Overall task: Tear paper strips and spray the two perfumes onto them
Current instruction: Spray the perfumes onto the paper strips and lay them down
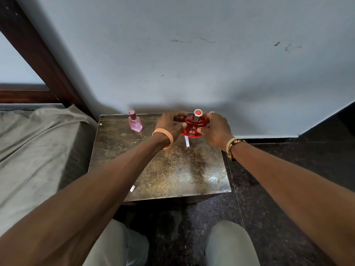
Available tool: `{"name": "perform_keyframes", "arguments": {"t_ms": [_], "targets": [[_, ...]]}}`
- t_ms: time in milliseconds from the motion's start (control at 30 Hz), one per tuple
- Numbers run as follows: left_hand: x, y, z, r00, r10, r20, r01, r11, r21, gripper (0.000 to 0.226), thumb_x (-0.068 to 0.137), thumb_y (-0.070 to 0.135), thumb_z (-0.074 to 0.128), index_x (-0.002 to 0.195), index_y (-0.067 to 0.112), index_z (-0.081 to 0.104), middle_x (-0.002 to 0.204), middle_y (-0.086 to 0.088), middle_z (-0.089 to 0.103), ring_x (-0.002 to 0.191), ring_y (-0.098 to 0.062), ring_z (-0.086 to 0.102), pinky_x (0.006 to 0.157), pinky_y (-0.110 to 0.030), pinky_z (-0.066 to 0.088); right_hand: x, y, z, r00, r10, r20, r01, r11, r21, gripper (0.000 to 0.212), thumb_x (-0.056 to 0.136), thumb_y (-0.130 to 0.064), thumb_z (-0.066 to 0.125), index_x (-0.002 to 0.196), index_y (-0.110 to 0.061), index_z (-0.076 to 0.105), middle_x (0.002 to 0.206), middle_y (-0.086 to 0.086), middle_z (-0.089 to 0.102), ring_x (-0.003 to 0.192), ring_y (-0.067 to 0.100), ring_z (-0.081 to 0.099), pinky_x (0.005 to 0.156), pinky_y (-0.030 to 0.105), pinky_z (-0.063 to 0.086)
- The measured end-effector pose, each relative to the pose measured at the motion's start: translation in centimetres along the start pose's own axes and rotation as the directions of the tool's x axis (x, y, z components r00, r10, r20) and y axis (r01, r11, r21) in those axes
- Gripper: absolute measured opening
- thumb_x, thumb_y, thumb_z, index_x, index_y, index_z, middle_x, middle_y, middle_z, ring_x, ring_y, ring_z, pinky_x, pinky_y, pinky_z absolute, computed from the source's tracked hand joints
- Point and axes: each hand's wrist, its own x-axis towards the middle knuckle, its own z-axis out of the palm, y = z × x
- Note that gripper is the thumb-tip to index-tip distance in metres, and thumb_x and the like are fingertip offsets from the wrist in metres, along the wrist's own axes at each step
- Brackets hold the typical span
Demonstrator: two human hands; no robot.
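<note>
Both the left hand (169, 122) and right hand (215, 127) wrap their fingers around the red perfume bottle (193, 126), probably steadying it over the paper strip (187, 141) for spraying.

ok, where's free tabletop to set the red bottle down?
Free: the wide middle of the table, between the paper strip and the near edge. Crowded: the back edge, with the pink bottle, the red bottle and both hands.

Our left hand (169, 122) and right hand (215, 127) covered both sides of the red perfume bottle (193, 127), and its label print was too small to read. One paper strip (187, 141) ran under the bottle — its far end hidden — while our forearm covered part of another strip (132, 188).
</note>
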Motion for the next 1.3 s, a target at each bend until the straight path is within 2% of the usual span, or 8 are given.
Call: {"name": "perform_keyframes", "arguments": {"t_ms": [100, 233, 533, 933, 1300], "targets": [[1.5, -0.2, -0.4, 0.999, -0.012, -0.031, 0.013, 0.999, 0.047, 0.032, 0.083, 0.007, 0.067, 0.113, 0.016, 0.068, 0.108, -0.003, 0.071, 0.091, -0.011, 0.063, 0.086, -0.03, 0.054, 1.9, -0.5, 0.3, 1.0, -0.003, 0.016, 0.004, 1.0, -0.003, 0.034, 0.087, -0.013, 0.07, 0.12, -0.015, 0.062, 0.119, 0.005, 0.067, 0.109, 0.025, 0.061, 0.091, 0.034, 0.047], [3.1, -0.5, -0.5, 0.995, -0.061, -0.082, 0.062, 0.998, 0.005, 0.031, 0.082, 0.006, 0.068, 0.112, 0.014, 0.069, 0.107, -0.004, 0.071, 0.095, -0.014, 0.064, 0.09, -0.031, 0.054, 4.0, -0.9, 0.9, 1.0, -0.015, 0.014, 0.015, 1.0, 0.002, 0.038, 0.086, -0.012, 0.071, 0.122, -0.016, 0.061, 0.121, 0.005, 0.066, 0.11, 0.025, 0.061, 0.094, 0.035, 0.048], [4.5, -1.7, 0.1, 0.983, -0.115, -0.142, 0.115, 0.993, -0.005, 0.031, 0.08, 0.007, 0.072, 0.11, 0.012, 0.069, 0.106, -0.006, 0.072, 0.094, -0.015, 0.066, 0.089, -0.033, 0.055, 6.8, -0.8, 2.5, 1.0, -0.018, 0.024, 0.018, 1.0, 0.009, 0.043, 0.084, -0.008, 0.072, 0.125, -0.016, 0.061, 0.123, 0.005, 0.066, 0.113, 0.024, 0.062, 0.098, 0.038, 0.049], [4.7, -2.2, 0.4, 0.985, -0.11, -0.132, 0.114, 0.993, 0.023, 0.031, 0.081, 0.006, 0.071, 0.112, 0.01, 0.069, 0.108, -0.006, 0.071, 0.097, -0.015, 0.066, 0.087, -0.029, 0.054, 7.1, 0.0, 3.1, 1.0, -0.022, 0.022, 0.022, 1.0, -0.002, 0.042, 0.084, -0.009, 0.073, 0.124, -0.014, 0.06, 0.123, 0.008, 0.066, 0.112, 0.026, 0.062, 0.097, 0.038, 0.05], [4.5, -2.7, 0.7, 0.99, -0.107, -0.097, 0.109, 0.994, 0.022, 0.031, 0.081, 0.004, 0.069, 0.111, 0.012, 0.069, 0.107, -0.007, 0.071, 0.097, -0.017, 0.066, 0.089, -0.035, 0.055, 7.0, 0.5, 3.3, 0.999, -0.013, 0.045, 0.014, 1.0, -0.008, 0.042, 0.084, -0.01, 0.073, 0.124, -0.015, 0.06, 0.122, 0.007, 0.066, 0.109, 0.026, 0.062, 0.092, 0.036, 0.05]]}}
